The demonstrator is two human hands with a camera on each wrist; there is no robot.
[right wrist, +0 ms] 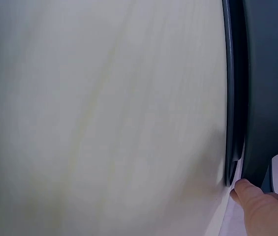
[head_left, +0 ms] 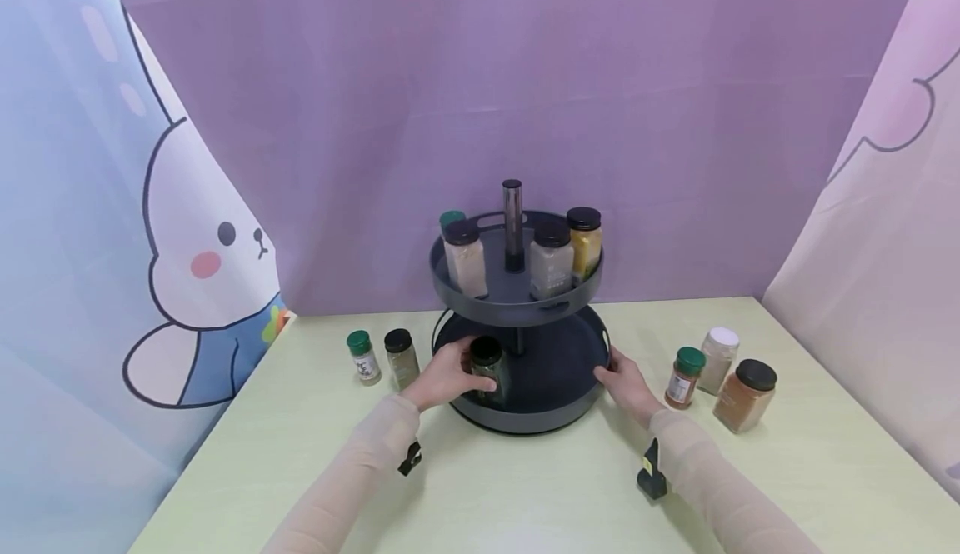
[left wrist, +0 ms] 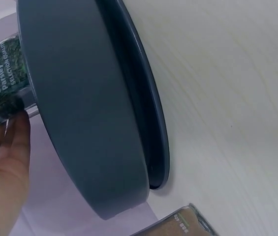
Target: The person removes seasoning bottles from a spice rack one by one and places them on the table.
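Observation:
My left hand [head_left: 448, 376] grips a black-lidded jar of chopped parsley [head_left: 491, 375] over the lower tier of a dark two-tier turntable rack [head_left: 555, 371]. The label of the parsley jar [left wrist: 3, 73] is readable in the left wrist view, just inside the rim; whether its base touches the tray is hidden. On the opposite side, my right hand [head_left: 628, 381] holds the lower tier's rim, beside a cut-out handle. In the right wrist view, the thumb of the right hand [right wrist: 266, 209] lies on the outer wall [right wrist: 271, 88], with other fingers partly hidden behind it.
The upper tier [head_left: 510, 312] carries several jars, including a yellow one [head_left: 586, 246] and a grey one [head_left: 552, 267]. Left of the rack stand a green-lidded jar [head_left: 365, 362] and a black-lidded jar [head_left: 403, 361]. Three jars, one orange-brown [head_left: 744, 400], stand at right.

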